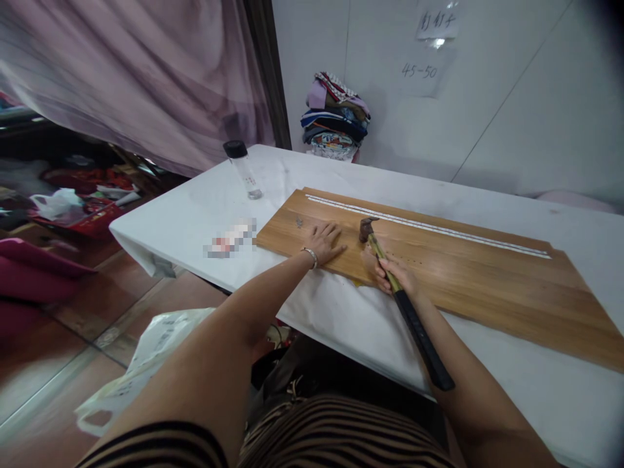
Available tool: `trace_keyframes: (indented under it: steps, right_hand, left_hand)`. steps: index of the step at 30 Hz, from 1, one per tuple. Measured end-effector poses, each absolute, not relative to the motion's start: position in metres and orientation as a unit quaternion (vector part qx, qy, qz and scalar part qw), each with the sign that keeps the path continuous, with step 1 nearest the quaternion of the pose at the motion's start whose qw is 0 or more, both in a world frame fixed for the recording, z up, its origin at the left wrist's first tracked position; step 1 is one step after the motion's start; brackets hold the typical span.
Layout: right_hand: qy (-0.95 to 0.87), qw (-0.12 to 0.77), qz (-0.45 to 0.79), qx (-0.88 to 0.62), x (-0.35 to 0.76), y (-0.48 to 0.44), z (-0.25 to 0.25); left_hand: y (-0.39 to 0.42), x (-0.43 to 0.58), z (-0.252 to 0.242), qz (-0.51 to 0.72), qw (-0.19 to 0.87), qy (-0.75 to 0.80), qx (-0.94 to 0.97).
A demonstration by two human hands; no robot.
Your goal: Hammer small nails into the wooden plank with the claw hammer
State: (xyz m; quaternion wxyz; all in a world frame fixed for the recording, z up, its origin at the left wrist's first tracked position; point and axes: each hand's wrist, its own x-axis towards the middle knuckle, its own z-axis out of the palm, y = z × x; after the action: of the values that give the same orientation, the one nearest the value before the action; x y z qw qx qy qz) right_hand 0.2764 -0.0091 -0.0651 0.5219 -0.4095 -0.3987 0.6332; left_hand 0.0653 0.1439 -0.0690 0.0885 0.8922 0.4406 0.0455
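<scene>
A claw hammer point(391, 276) with a yellow shaft and black rubber handle is in my right hand point(396, 273), fingers wrapped round the shaft. Its rusty head is over the wooden board point(478, 279), close to a row of small dark dots on the surface. My left hand point(324, 243) lies flat on the board's left part, fingers spread, with nothing in it. Just beyond that hand sits a small pile of grey nails point(299, 222). A white measuring strip point(424, 225) runs along the far side of the board.
The board rests on a white-covered table point(185, 201). A clear bottle with a black lid point(244, 170) stands at the back left, near a blurred-out packet point(231, 238). Folded clothes point(335, 120) are stacked against the wall. A plastic bag point(146, 357) hangs low at my left.
</scene>
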Motion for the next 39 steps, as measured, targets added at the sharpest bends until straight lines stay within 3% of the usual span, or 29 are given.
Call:
trace_keyframes:
  steps: [39]
  right_hand:
    - [-0.395,0.522,0.635,-0.41,0.2771,-0.0093,-0.0657]
  left_hand:
    - [0.1443,0.0643,-0.0695,0.056,0.098,0.436,0.893]
